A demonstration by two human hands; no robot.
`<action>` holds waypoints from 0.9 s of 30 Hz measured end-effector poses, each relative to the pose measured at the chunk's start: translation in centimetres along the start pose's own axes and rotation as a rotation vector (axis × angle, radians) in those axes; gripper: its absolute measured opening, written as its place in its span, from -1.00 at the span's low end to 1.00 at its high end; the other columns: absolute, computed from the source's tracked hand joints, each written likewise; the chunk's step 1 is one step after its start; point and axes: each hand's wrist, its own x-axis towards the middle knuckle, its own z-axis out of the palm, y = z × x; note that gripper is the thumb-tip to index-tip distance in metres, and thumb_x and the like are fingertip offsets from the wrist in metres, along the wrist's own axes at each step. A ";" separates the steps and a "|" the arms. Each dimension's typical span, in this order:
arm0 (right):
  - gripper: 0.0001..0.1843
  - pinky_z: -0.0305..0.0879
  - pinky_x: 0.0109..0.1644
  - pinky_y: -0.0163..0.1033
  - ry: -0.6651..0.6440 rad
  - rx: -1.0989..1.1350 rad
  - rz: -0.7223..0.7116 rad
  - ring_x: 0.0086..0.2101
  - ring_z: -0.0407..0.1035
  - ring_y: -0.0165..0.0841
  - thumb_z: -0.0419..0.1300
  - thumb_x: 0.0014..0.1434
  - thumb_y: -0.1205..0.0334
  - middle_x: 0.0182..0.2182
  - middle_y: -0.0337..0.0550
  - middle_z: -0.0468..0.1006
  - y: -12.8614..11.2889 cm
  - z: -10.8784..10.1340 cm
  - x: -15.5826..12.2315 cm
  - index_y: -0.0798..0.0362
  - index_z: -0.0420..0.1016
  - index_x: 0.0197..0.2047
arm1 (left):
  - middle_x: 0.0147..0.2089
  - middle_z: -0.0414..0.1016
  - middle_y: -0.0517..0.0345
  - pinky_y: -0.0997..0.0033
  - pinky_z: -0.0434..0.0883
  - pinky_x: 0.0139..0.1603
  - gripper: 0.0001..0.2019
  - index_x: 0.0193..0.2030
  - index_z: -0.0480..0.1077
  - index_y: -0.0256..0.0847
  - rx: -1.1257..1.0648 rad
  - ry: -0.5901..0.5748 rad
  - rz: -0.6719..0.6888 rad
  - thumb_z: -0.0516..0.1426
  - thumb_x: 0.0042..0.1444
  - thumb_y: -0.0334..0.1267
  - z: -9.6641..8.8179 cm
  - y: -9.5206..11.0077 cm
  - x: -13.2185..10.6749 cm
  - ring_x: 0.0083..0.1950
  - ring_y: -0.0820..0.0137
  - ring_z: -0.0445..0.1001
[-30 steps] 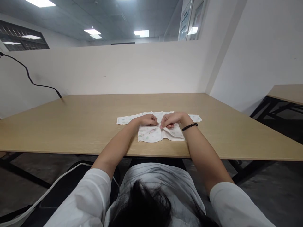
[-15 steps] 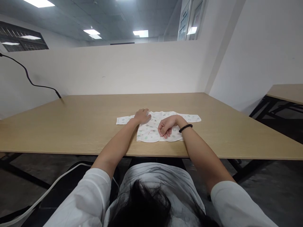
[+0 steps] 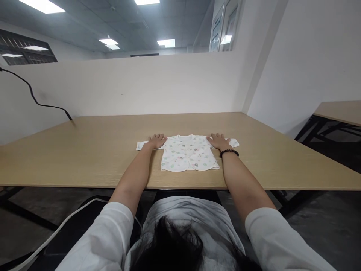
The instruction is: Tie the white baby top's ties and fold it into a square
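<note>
A small white baby shirt (image 3: 187, 154) with a scattered print lies flat on the wooden table (image 3: 98, 150), its sleeves stretched out to both sides. My left hand (image 3: 157, 141) rests open, palm down, on the left sleeve near the shoulder. On the right sleeve lies my right hand (image 3: 219, 142), also flat with fingers spread, a dark beaded bracelet (image 3: 229, 153) round its wrist. Each hand covers part of its sleeve; the cuffs show beyond them. The shirt's curved front hem points towards me.
A white partition (image 3: 158, 86) rises behind the table's far edge. At the left, a black flexible cable (image 3: 47, 105) reaches down to the tabletop. Another table (image 3: 338, 111) stands at the far right. A white cord (image 3: 60, 227) runs below on the left.
My right hand has moved from the shirt's middle out to the right sleeve, its curled fingers now spread. My left hand has shifted left onto the left sleeve.
</note>
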 end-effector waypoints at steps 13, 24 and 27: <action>-0.89 0.25 -0.09 -0.14 0.159 0.181 -0.278 -0.22 0.37 -0.17 0.04 0.25 0.22 -0.29 0.00 0.50 2.4 -0.4 1.8 0.03 0.34 -0.21 | -0.24 0.53 0.08 0.34 0.37 -0.20 -0.79 -0.28 0.39 -0.18 -0.161 0.054 0.157 0.15 -0.12 -0.24 -2.7 -2.2 -0.6 -0.19 0.21 0.46; -0.89 0.16 -0.39 -0.28 -0.215 0.308 -0.342 -0.50 0.25 -0.36 0.13 -0.10 0.32 -0.58 -0.23 0.40 4.6 -2.4 1.3 0.07 0.49 -0.53 | -0.56 0.40 0.21 0.45 0.27 -0.37 -0.83 -0.52 0.54 -0.19 -0.362 -0.285 0.172 0.12 -0.27 -0.31 -4.8 -5.5 -2.1 -0.39 0.36 0.35; -0.78 0.30 -0.21 -0.24 0.004 0.270 -0.358 -0.33 0.38 -0.25 0.12 -0.11 0.40 -0.40 -0.09 0.52 3.8 -2.1 1.5 0.10 0.60 -0.43 | -0.51 0.51 0.17 0.42 0.33 -0.33 -0.76 -0.46 0.61 -0.20 -0.237 -0.037 0.066 0.11 -0.25 -0.39 -4.7 -5.1 -1.2 -0.35 0.30 0.43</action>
